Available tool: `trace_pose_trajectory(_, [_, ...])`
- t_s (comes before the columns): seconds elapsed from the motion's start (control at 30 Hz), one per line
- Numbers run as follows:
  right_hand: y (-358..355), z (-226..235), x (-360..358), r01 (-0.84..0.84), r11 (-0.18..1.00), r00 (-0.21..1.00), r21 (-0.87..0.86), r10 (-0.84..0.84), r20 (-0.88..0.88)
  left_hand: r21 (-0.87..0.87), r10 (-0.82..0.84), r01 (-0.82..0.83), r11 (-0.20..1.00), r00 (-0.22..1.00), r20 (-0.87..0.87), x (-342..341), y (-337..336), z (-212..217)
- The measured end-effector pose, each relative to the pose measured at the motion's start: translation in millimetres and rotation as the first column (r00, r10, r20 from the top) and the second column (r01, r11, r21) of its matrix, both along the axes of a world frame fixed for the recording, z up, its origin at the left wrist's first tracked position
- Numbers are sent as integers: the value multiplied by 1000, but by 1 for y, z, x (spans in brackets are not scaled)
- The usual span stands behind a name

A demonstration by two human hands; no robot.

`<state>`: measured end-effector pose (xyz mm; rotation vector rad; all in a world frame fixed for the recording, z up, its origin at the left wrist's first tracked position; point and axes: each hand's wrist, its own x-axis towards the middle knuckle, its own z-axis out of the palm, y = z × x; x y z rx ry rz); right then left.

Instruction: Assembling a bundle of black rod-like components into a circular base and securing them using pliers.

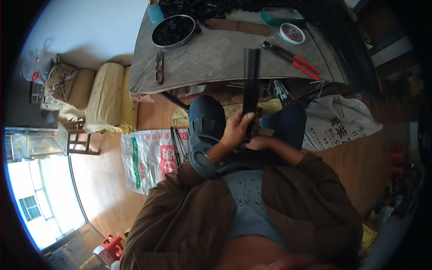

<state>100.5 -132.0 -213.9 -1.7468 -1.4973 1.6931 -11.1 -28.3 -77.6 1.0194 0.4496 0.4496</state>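
Note:
Upright between my knees stands a bundle of long, flat black strips (252, 74), its upper end blurred and reaching over the table's front edge. My left hand (238, 128) is closed around the lower part, thumb across the front. Just below and to the right, my right hand (259, 143) is curled at the bundle's bottom end; its fingertips are partly hidden. Beyond the bundle, on the table (216, 60), lie red-handled pliers (292, 60) to the right and dark snips (159, 67) to the left.
At the table's back are a pan of black pieces (173, 30), a brown strip (238, 27), a teal box (282, 17) and a small white tub (292, 33). White woven sacks (148, 157) lie on the floor. Wrapped bales (105, 96) and a wooden stool (76, 137) stand left.

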Motion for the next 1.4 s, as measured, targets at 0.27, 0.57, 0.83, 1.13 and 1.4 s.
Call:
trace_pose_trajectory(0.27, [2,90,-3,-180,981,983,-71,177,-50,243,52,-73,967,994,92,-22,-21,36])
trace_pose_trajectory(0.57, [-17,63,-15,-259,948,961,-186,233,-152,379,-89,97,920,995,-38,-28,-18,31])
trace_pose_trajectory(0.83, [-5,167,67,-34,990,991,134,51,-120,220,-235,201,954,962,142,16,-20,83])
trace_pose_trajectory(1.13, [35,353,65,97,548,683,831,571,-456,-85,-131,141,986,985,114,21,-15,75])
trace_pose_trajectory(1.4, [0,272,66,551,513,825,658,-456,-335,-102,-86,91,991,995,47,12,-13,89])
